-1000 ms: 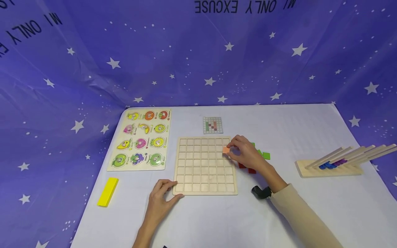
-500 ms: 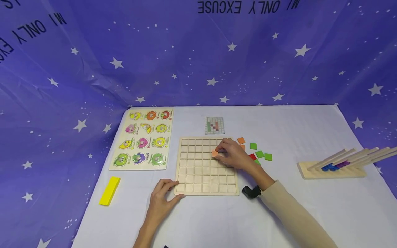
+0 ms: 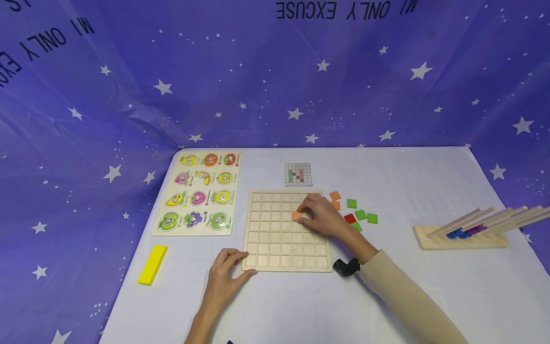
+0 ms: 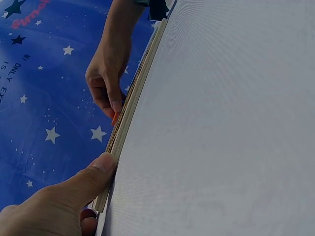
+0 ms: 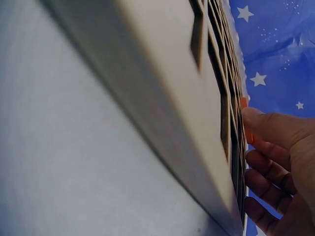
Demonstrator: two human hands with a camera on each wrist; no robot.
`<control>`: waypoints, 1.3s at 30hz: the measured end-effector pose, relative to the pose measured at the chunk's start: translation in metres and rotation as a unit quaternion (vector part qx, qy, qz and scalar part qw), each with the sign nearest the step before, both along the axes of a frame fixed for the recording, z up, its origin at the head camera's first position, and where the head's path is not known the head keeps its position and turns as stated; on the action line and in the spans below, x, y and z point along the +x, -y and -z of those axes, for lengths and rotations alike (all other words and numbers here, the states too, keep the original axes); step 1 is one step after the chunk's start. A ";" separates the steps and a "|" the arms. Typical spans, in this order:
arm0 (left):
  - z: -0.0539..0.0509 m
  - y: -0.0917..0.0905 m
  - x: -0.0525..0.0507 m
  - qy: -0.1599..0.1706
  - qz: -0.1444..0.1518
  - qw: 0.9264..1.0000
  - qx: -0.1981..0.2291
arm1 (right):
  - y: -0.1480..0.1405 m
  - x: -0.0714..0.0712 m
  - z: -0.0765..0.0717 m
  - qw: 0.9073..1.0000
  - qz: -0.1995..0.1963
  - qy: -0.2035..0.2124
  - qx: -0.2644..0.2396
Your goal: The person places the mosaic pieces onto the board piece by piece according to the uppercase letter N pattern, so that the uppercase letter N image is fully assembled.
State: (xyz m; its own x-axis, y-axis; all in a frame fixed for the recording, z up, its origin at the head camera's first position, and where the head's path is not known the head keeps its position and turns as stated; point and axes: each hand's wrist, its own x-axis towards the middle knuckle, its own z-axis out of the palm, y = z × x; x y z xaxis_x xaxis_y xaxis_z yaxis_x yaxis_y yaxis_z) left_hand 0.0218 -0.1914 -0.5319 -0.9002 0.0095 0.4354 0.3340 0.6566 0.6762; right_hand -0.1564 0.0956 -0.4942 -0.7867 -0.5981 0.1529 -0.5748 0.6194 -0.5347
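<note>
Our right hand (image 3: 323, 216) pinches an orange tile (image 3: 296, 216) at the wooden grid board (image 3: 275, 248), our left hand (image 3: 223, 277) grips its near-left corner; seating apparently needs alignment, then release.

At left, a 12-piece fruit puzzle (image 3: 208, 188); lower left, a yellow block (image 3: 153, 264); far right, a peg stand (image 3: 461, 243); across the top, a starry backdrop (image 3: 266, 86).

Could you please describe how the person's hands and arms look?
The left hand and right hand are ungloved. The right arm wears a beige sleeve, with a black, curved device beside it; the left forearm shows no sleeve in the head view.
</note>
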 end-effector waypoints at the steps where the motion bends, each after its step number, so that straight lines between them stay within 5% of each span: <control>1: 0.000 0.000 0.000 -0.004 0.000 1.000 -0.002 | 0.000 0.000 0.000 1.000 0.000 0.002 0.001; 39: 0.000 -0.001 0.000 0.001 -0.009 1.000 -0.011 | -0.001 0.000 0.002 1.000 0.006 0.011 -0.023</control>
State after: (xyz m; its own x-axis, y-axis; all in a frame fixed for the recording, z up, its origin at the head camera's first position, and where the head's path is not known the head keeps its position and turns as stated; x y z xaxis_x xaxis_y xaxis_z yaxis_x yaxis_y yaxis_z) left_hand 0.0221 -0.1906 -0.5315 -0.9009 0.0023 0.4341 0.3208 0.6771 0.6623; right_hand -0.1569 0.0968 -0.4961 -0.7970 -0.5816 0.1629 -0.5558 0.6005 -0.5750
